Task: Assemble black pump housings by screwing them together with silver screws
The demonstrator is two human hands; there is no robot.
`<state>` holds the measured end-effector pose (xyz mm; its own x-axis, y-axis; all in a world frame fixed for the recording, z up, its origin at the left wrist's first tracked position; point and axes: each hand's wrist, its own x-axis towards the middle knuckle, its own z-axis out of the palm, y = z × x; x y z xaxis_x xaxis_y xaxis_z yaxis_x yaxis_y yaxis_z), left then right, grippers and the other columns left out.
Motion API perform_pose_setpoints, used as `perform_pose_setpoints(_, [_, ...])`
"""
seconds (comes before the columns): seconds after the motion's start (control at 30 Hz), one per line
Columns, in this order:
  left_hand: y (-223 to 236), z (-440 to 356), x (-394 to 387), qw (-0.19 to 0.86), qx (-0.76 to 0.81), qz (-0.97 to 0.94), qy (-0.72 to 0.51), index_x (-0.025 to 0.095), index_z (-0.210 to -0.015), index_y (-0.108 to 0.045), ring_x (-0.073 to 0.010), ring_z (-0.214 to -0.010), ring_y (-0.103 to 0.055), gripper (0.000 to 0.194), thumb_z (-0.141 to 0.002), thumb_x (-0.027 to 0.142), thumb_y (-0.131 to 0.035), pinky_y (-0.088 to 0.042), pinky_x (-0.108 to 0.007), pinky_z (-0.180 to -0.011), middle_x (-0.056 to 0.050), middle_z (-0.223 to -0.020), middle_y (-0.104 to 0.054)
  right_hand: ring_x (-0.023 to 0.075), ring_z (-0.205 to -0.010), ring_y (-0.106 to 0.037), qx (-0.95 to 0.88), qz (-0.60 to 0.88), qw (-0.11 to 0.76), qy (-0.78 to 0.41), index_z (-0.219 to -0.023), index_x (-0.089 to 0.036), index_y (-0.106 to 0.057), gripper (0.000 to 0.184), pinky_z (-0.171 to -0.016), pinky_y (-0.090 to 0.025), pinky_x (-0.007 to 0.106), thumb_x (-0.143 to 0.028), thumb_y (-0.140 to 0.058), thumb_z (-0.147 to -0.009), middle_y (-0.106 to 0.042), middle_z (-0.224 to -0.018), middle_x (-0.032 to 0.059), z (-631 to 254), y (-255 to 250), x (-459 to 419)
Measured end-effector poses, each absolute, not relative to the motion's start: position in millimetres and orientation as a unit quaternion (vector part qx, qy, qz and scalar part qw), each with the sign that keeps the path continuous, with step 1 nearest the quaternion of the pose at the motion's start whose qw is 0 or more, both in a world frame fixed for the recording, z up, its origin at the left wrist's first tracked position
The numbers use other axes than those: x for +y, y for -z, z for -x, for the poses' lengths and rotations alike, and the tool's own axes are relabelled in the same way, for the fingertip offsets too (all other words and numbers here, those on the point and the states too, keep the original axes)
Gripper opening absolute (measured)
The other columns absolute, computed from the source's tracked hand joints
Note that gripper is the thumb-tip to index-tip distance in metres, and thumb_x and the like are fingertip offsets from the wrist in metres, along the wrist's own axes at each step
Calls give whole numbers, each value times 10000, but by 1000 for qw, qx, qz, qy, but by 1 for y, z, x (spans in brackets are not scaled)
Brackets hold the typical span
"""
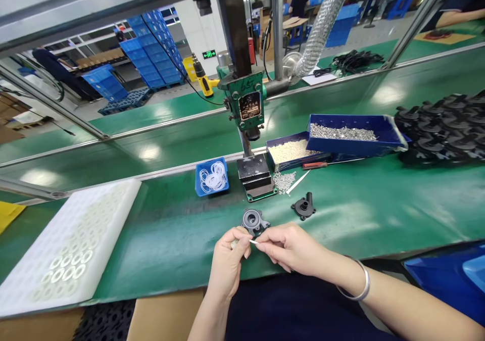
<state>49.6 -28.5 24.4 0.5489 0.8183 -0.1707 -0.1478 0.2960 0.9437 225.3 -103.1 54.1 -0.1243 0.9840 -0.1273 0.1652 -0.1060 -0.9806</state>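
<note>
- Left hand (227,262): thumb and forefinger nipped together on one end of a small white piece (253,241), other fingers curled in; something pale shows in the grip, partly hidden.
- Right hand (291,246): thumb and forefinger closed on the other end of the white piece, which sits between the two hands, above the near edge of the tabletop (159,250).
- From the white piece, 12 o'clock: a dark grey housing (252,220), just past the fingertips, and the press base (254,172) farther out.
- 2 o'clock: a black cover (304,207); well beyond, a heap of black parts (447,129).
- 1 o'clock: a spill of small beads (284,181), a red-handled screwdriver (314,165), and a blue bin of metal pieces (337,147).
- 11 o'clock: a blue tray (197,177) of white rings.
- 9 o'clock: a white foam block (111,237) bearing rings.
</note>
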Motion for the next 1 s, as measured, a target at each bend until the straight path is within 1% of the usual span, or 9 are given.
perform_pose_setpoints(0.2, [-29, -48, -28, 610, 364, -635, -302, 181, -703, -662, -90, -637, -459, 216, -848, 326, -728, -343, -237, -648, 32, -710, -508, 75, -526, -371, -657, 536, 398, -350, -672, -170, -538, 316, -542, -305, 225, -259, -505, -974, -430, -583, -45, -233, -55, -112])
perform_pose_setpoints(0.27, [-31, -49, -29, 585, 369, -663, -287, 186, -694, -664, -99, -649, -475, 217, -851, 323, -723, -356, -239, -650, 27, -719, -524, 83, -548, -355, -663, 536, 402, -334, -643, -168, -512, 334, -550, -287, 240, -249, -508, -967, -415, -594, -39, -235, -54, -115])
perform_pose_setpoints(0.37, [-31, -52, -30, 577, 365, -680, -267, 188, -696, -665, -110, -670, -490, 215, -854, 324, -717, -371, -237, -653, 22, -721, -535, 75, -490, -387, -608, 536, 404, -425, -683, -166, -574, 326, -501, -302, 221, -302, -506, -971, -438, -559, -42, -239, -54, -119])
perform_pose_setpoints(0.47, [-31, -56, -32, 586, 351, -684, -255, 188, -689, -657, -111, -661, -495, 219, -854, 320, -716, -386, -235, -649, 26, -696, -530, 64, -384, -398, -511, 525, 393, -556, -844, -152, -671, 308, -409, -296, 196, -393, -522, -964, -467, -517, -56, -242, -51, -123])
perform_pose_setpoints(0.6, [-35, -63, -35, 524, 348, -720, -292, 197, -704, -682, -123, -715, -537, 180, -851, 293, -717, -413, -240, -694, 10, -743, -576, 48, -392, -400, -486, 532, 445, -533, -848, -136, -704, 305, -426, -318, 179, -399, -582, -940, -462, -507, -62, -244, -44, -127])
perform_pose_setpoints(0.67, [-37, -64, -35, 506, 340, -731, -307, 201, -706, -694, -129, -742, -551, 168, -854, 278, -714, -421, -240, -699, 2, -757, -585, 42, -373, -388, -456, 503, 457, -575, -890, -133, -704, 314, -416, -312, 181, -418, -584, -942, -475, -507, -66, -245, -42, -128])
perform_pose_setpoints(0.73, [-36, -65, -36, 525, 329, -722, -308, 204, -726, -704, -119, -703, -541, 152, -860, 275, -708, -416, -232, -646, 1, -766, -578, 38, -353, -372, -420, 467, 471, -619, -931, -130, -698, 321, -404, -301, 183, -434, -595, -937, -484, -501, -72, -245, -40, -129])
perform_pose_setpoints(0.83, [-29, -62, -35, 580, 313, -690, -299, 213, -845, -727, -80, -599, -494, 101, -894, 279, -667, -401, -233, -589, 1, -842, -575, 33, -346, -375, -392, 450, 501, -627, -924, -126, -696, 311, -400, -294, 179, -427, -617, -927, -499, -500, -72, -245, -38, -129])
perform_pose_setpoints(1.0, [-20, -57, -35, 594, 315, -680, -292, 226, -942, -735, -76, -613, -496, 105, -918, 261, -640, -395, -247, -621, -2, -877, -571, 34, -341, -388, -377, 440, 510, -636, -912, -122, -683, 329, -376, -274, 171, -447, -629, -916, -508, -503, -70, -247, -37, -128])
